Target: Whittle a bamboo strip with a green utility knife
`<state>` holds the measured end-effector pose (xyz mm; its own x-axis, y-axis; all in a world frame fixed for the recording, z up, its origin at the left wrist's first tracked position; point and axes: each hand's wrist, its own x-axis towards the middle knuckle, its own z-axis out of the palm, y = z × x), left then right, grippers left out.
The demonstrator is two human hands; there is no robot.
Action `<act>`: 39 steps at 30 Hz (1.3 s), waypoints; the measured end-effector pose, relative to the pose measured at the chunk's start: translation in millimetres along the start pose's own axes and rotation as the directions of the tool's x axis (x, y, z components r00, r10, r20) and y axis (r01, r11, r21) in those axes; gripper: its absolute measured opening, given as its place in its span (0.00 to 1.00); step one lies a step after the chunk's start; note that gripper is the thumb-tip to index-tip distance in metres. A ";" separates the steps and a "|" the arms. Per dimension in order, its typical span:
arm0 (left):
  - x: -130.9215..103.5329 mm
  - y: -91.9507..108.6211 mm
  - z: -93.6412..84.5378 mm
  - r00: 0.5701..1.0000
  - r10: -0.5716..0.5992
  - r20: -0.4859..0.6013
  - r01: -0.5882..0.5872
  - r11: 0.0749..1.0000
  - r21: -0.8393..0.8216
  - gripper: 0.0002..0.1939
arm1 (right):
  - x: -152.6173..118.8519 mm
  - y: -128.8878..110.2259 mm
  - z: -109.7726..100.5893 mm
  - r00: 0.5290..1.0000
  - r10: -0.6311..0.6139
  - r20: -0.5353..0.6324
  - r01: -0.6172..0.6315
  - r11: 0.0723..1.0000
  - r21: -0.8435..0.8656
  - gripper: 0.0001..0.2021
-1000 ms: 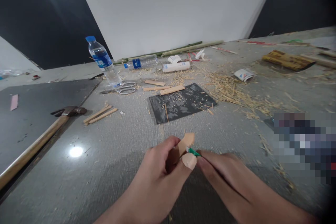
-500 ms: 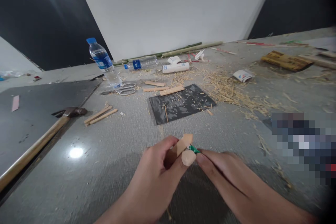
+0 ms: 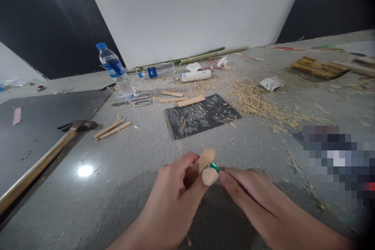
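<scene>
- My left hand (image 3: 172, 197) is pinching a small wooden strip (image 3: 204, 160) in closed fingers, just in front of the black mat (image 3: 205, 115), so it is staying steady.
- My right hand (image 3: 249, 191) is gripping a green-tipped tool (image 3: 215, 167), fingers closed, its tip touching the strip.

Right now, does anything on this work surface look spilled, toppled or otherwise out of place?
Yes. Straw-like shavings lie scattered across the grey surface and over the black mat. One water bottle lies on its side near the wall, while another stands upright. A hammer rests at the left.
</scene>
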<state>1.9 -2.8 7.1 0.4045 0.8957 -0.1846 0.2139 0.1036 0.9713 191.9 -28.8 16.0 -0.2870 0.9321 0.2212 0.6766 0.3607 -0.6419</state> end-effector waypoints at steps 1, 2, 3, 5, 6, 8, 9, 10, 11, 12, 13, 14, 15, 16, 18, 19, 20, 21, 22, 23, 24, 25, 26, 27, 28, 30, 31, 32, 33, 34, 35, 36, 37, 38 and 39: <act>0.0 -0.1 0.1 1.000 -0.007 -0.005 0.007 1.000 -0.003 0.15 | -0.4 -0.5 -0.3 1.000 -0.004 -0.006 0.004 1.000 -0.016 0.25; 0.0 -0.3 0.3 1.000 -0.011 -0.008 0.011 1.000 -0.003 0.15 | -0.7 -1.0 -0.2 1.000 -0.010 -0.016 0.009 0.999 -0.030 0.25; 0.0 -0.6 0.6 1.000 -0.014 -0.011 0.014 1.000 -0.002 0.15 | -0.8 -1.5 0.2 1.000 -0.015 -0.023 0.014 0.999 -0.043 0.25; 0.1 -1.3 1.1 1.000 -0.022 -0.017 0.022 1.000 0.001 0.16 | -0.2 -2.2 2.4 0.999 -0.025 -0.022 0.024 0.998 -0.056 0.25; 0.2 -1.6 1.3 0.999 -0.029 -0.018 0.029 1.000 0.000 0.17 | 0.2 -2.4 4.0 1.000 -0.026 -0.016 0.025 0.998 -0.058 0.26; 0.5 -1.8 1.7 0.999 -0.042 -0.022 0.042 0.999 0.000 0.18 | 0.8 -1.9 7.5 1.000 -0.022 -0.011 0.022 0.998 -0.058 0.27; 0.7 -1.8 1.7 0.999 -0.047 -0.024 0.047 0.999 0.004 0.18 | 0.8 -1.2 9.3 1.000 -0.025 -0.010 0.025 0.998 -0.056 0.27; 0.8 -1.5 1.7 0.998 -0.052 -0.024 0.052 0.999 0.010 0.18 | 0.3 -0.1 10.8 0.999 -0.032 -0.015 0.031 0.998 -0.058 0.26; 0.9 -1.2 1.7 0.998 -0.057 -0.026 0.058 0.998 0.018 0.19 | -0.5 1.5 12.1 0.999 -0.040 -0.014 0.039 0.997 -0.062 0.24; 1.1 -0.7 1.6 0.998 -0.062 -0.028 0.063 0.998 0.028 0.19 | -1.6 3.3 13.2 0.999 -0.047 -0.007 0.047 0.996 -0.071 0.22; 1.2 -0.2 1.6 0.997 -0.068 -0.034 0.069 0.997 0.036 0.19 | -2.9 5.4 13.9 0.998 -0.057 0.002 0.057 0.995 -0.084 0.21; 1.5 0.2 1.5 0.996 -0.072 -0.043 0.074 0.996 0.047 0.20 | -4.2 7.5 14.3 0.998 -0.060 0.012 0.061 0.993 -0.103 0.19; 1.8 0.4 1.5 0.996 -0.074 -0.056 0.078 0.995 0.063 0.20 | -5.4 9.4 14.4 0.998 -0.060 0.016 0.062 0.991 -0.121 0.18; 2.1 0.5 1.5 0.995 -0.074 -0.067 0.079 0.994 0.082 0.21 | -6.3 11.0 14.2 0.998 -0.058 0.020 0.060 0.989 -0.132 0.18; 2.8 0.2 1.5 0.995 -0.059 -0.075 0.067 0.991 0.116 0.22 | -6.8 12.3 13.3 0.998 -0.055 0.020 0.057 0.989 -0.137 0.17; 3.2 -0.1 1.5 0.997 -0.047 -0.068 0.055 0.990 0.127 0.22 | -6.3 11.9 12.8 0.998 -0.056 0.018 0.058 0.990 -0.127 0.18; 3.4 -0.4 1.5 0.998 -0.032 -0.055 0.039 0.991 0.131 0.22 | -5.4 10.9 12.2 0.998 -0.057 0.016 0.059 0.992 -0.111 0.19; 3.5 -0.7 1.5 0.999 -0.016 -0.041 0.022 0.991 0.130 0.22 | -4.3 9.5 11.7 0.998 -0.062 0.012 0.062 0.994 -0.093 0.20; 3.5 -1.0 1.4 1.000 -0.003 -0.028 0.006 0.992 0.125 0.22 | -3.0 7.8 11.3 0.998 -0.064 0.007 0.064 0.995 -0.075 0.20; 3.4 -1.1 1.3 1.000 0.010 -0.018 -0.008 0.993 0.117 0.20 | -1.7 6.1 10.9 0.998 -0.067 0.006 0.067 0.996 -0.058 0.21; 3.1 -1.1 1.3 1.000 0.021 -0.007 -0.020 0.994 0.106 0.19 | -0.5 4.6 10.5 0.998 -0.070 0.008 0.070 0.997 -0.042 0.21; 2.6 -1.0 1.1 0.999 0.031 0.007 -0.032 0.995 0.092 0.18 | 0.5 3.5 10.1 0.998 -0.070 0.011 0.070 0.997 -0.031 0.20; 2.0 -0.7 1.0 0.999 0.040 0.021 -0.042 0.996 0.077 0.17 | 1.2 2.8 9.7 0.997 -0.071 0.012 0.071 0.997 -0.026 0.20; 1.3 -0.3 0.8 0.998 0.047 0.036 -0.050 0.997 0.066 0.16 | 1.6 2.4 9.3 0.997 -0.074 0.011 0.074 0.997 -0.023 0.20; 0.5 0.2 0.6 0.997 0.053 0.048 -0.056 0.997 0.059 0.16 | 1.8 2.4 9.0 0.997 -0.076 0.009 0.076 0.997 -0.026 0.19; -1.0 1.0 0.2 0.997 0.056 0.061 -0.060 0.996 0.063 0.15 | 1.8 2.7 8.9 0.996 -0.084 -0.002 0.084 0.996 -0.042 0.19; -1.6 1.2 0.1 0.997 0.049 0.067 -0.053 0.997 0.063 0.15 | 1.7 2.9 9.2 0.996 -0.089 -0.006 0.089 0.995 -0.052 0.20; -2.0 1.2 0.1 0.997 0.038 0.073 -0.042 0.998 0.056 0.15 | 1.7 2.9 9.6 0.995 -0.097 -0.007 0.096 0.993 -0.063 0.20; -2.2 0.8 0.3 0.997 0.025 0.078 -0.028 0.999 0.038 0.15 | 1.8 2.8 10.0 0.995 -0.103 -0.011 0.102 0.992 -0.075 0.21; -2.3 0.2 0.6 0.997 0.013 0.082 -0.014 1.000 0.012 0.15 | 2.2 2.6 10.2 0.993 -0.118 -0.015 0.117 0.989 -0.087 0.22; -2.2 -0.5 1.0 0.997 0.005 0.082 -0.003 1.000 -0.020 0.15 | 2.7 2.1 10.0 0.991 -0.134 -0.019 0.131 0.986 -0.098 0.22; -2.1 -1.4 1.4 0.997 0.004 0.077 0.000 0.999 -0.049 0.15 | 3.3 1.6 9.5 0.990 -0.141 -0.021 0.138 0.985 -0.103 0.23; -1.9 -2.2 1.8 0.998 0.010 0.067 -0.005 0.998 -0.070 0.15 | 4.0 1.0 8.5 0.991 -0.136 -0.021 0.133 0.987 -0.093 0.24; -1.7 -2.8 2.2 0.998 0.019 0.057 -0.014 0.997 -0.081 0.15 | 4.7 0.5 7.2 0.993 -0.115 -0.019 0.114 0.992 -0.062 0.24; -1.6 -3.2 2.5 0.999 0.027 0.047 -0.023 0.997 -0.079 0.14 | 5.3 0.3 5.7 0.997 -0.081 -0.011 0.081 0.997 -0.010 0.24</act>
<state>2.8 -5.6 4.0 0.4513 0.8769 -0.1653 0.1340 0.1165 0.9841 186.7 -23.9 12.8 -0.3333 0.9001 0.2804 0.6580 0.4351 -0.6146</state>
